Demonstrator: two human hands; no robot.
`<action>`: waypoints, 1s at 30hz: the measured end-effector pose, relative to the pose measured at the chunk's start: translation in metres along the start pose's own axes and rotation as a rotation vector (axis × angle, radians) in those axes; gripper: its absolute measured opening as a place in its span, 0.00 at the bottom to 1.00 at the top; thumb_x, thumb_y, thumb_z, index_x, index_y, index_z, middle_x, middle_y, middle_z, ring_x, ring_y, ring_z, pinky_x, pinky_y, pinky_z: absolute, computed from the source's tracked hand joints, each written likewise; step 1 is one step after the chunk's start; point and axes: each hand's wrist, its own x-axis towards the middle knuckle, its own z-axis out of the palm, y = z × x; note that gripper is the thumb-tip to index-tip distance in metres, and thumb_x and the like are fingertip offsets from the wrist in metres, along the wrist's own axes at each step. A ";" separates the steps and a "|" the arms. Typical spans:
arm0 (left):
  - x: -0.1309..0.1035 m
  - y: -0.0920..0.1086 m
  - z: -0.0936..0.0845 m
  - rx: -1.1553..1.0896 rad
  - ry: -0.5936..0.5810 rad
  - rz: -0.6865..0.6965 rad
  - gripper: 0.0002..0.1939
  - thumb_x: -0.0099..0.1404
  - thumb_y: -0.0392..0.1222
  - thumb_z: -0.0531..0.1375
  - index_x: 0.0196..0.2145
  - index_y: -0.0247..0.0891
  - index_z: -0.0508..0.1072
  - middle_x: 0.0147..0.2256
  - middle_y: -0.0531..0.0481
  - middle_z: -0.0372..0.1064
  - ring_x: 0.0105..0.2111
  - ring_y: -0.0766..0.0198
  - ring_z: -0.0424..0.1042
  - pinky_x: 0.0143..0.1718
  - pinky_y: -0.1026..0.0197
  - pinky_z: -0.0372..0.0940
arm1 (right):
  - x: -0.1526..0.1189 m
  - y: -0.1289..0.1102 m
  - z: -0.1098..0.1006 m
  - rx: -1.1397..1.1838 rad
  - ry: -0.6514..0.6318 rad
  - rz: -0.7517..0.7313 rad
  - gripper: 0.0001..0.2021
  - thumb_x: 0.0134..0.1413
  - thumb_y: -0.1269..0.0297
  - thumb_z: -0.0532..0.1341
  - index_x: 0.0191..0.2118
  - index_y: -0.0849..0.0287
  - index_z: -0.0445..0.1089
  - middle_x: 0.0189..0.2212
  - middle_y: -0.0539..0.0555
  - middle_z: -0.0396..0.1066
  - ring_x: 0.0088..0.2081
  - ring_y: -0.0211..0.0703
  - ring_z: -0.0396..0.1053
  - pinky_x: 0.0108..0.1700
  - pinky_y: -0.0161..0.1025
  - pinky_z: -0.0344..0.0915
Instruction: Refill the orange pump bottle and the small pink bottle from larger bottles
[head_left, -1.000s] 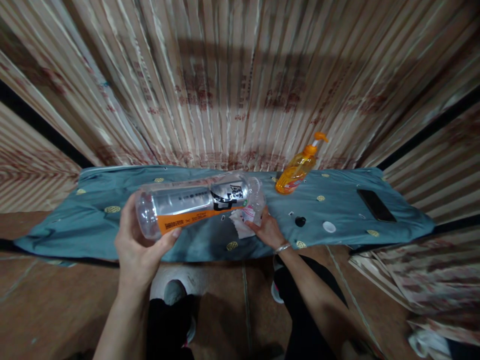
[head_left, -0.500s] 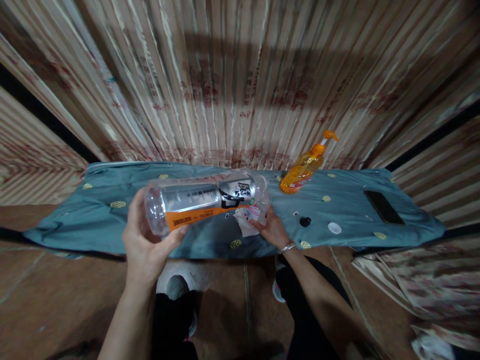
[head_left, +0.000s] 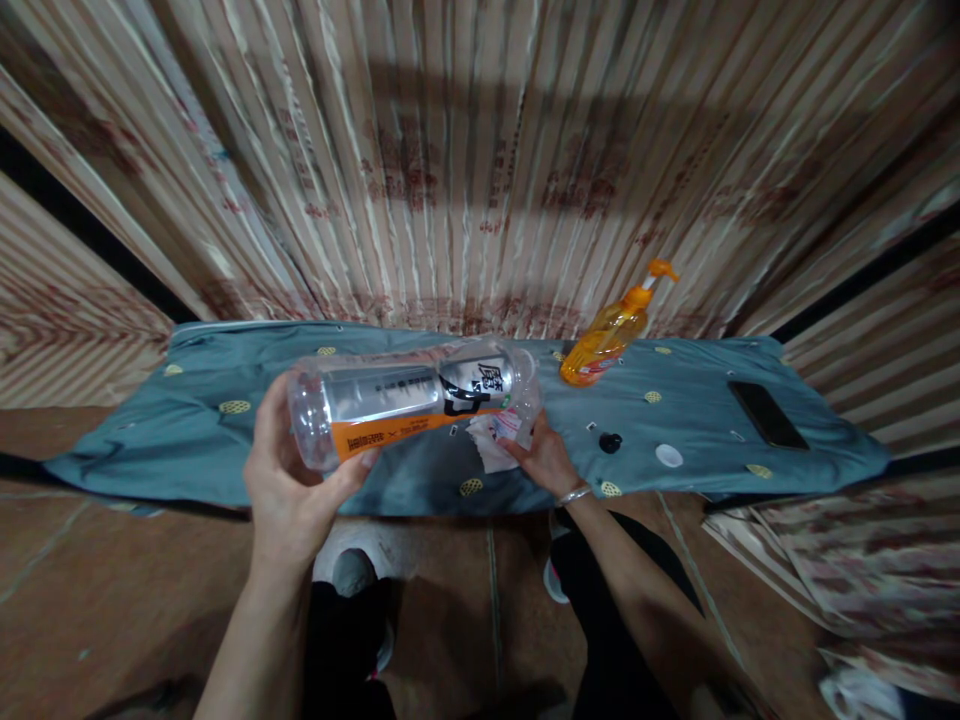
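Note:
A large clear plastic bottle (head_left: 390, 400) with a silver and orange label lies sideways in the air above the blue-green cloth. My left hand (head_left: 300, 480) is wrapped round its base end, thumb in front. At the bottle's narrow end, my right hand (head_left: 546, 455) pinches a crumpled white paper (head_left: 495, 445) with pink print, which lies against the bottle. Some of my right fingers are hidden behind the bottle. Right of that hand, a small black object (head_left: 610, 442) and a round white disc (head_left: 669, 456) rest on the cloth.
An orange pump bottle (head_left: 600, 340) stands toward the back of the cloth-covered surface (head_left: 195, 430). A dark phone (head_left: 768, 415) lies on the right. Striped curtains (head_left: 465, 180) hang behind and at both sides. Dark poles run along the left and right. My legs and shoes are below.

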 end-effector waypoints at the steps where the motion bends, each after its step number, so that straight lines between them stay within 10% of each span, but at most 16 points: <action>1: 0.000 0.001 0.000 0.008 -0.005 -0.002 0.53 0.51 0.66 0.83 0.69 0.43 0.80 0.63 0.40 0.81 0.59 0.45 0.84 0.56 0.49 0.84 | 0.000 -0.001 0.000 0.000 0.000 0.000 0.33 0.58 0.54 0.73 0.66 0.55 0.68 0.54 0.63 0.86 0.56 0.67 0.86 0.60 0.61 0.83; 30: 0.004 0.009 -0.005 0.012 -0.047 -0.008 0.53 0.48 0.60 0.85 0.69 0.45 0.80 0.63 0.40 0.82 0.60 0.43 0.84 0.56 0.47 0.85 | 0.000 -0.002 -0.002 0.001 -0.009 0.036 0.34 0.58 0.54 0.74 0.67 0.55 0.69 0.53 0.63 0.86 0.55 0.67 0.86 0.60 0.63 0.83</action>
